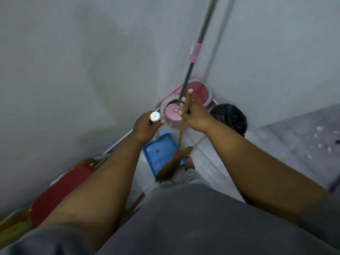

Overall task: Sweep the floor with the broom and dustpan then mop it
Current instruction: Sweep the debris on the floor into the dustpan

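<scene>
Red chair (60, 188) far left, against wall. Your left hand (145, 126) grips white-capped handle of blue dustpan (160, 153). Your right hand (196, 116) grips broom (180, 138) stick; bristles overlap pan's edge. Mop (196, 52) stands in pink bucket (202, 92) in corner, black bag (230, 116) beside.

The bucket (209, 96) stood in the wall corner (214, 67) at twelve o'clock, the mop (191, 70) standing in it; a bag (230, 116) just beside it at one o'clock; the dustpan (158, 153) before the bucket, the broom (181, 133) head at its near right corner; a chair (60, 188) at eight o'clock; scraps (320, 142) well apart at three o'clock.
</scene>
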{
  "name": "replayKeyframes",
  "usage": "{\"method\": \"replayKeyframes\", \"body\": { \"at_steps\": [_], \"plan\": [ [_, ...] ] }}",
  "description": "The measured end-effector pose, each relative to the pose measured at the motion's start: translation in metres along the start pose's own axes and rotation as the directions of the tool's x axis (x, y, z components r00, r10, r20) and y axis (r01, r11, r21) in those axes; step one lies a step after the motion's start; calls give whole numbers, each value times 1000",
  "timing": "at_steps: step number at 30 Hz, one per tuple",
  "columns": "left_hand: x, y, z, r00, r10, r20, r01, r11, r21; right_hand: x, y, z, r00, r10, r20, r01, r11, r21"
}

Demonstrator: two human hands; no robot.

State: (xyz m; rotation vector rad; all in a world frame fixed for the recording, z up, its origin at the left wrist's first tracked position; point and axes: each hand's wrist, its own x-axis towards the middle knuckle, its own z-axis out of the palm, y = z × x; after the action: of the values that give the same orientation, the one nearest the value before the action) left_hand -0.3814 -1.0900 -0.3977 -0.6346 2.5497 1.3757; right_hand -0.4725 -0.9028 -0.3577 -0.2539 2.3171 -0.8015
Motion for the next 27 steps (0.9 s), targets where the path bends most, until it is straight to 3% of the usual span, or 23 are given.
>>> {"method": "replayKeyframes", "body": {
  "at_steps": [5, 11, 18, 27],
  "plan": [
    [-2, 38, 34, 971, 152, 184, -158, 987, 20, -58, 46, -29, 978, 155, -137, -143, 985, 93],
    [-29, 104, 99, 812, 394, 430, -459, 887, 55, -157, 123, -53, 872, 346, -346, -234, 916, 325],
    [-86, 174, 192, 619, 467, 632, -608, 794, 10, -287, 215, -67, 702, 521, -486, -258, 822, 508],
    [-222, 232, 341, 425, 481, 767, -704, 708, -54, -468, 329, -46, 491, 668, -559, -303, 733, 609]
  ]
}}
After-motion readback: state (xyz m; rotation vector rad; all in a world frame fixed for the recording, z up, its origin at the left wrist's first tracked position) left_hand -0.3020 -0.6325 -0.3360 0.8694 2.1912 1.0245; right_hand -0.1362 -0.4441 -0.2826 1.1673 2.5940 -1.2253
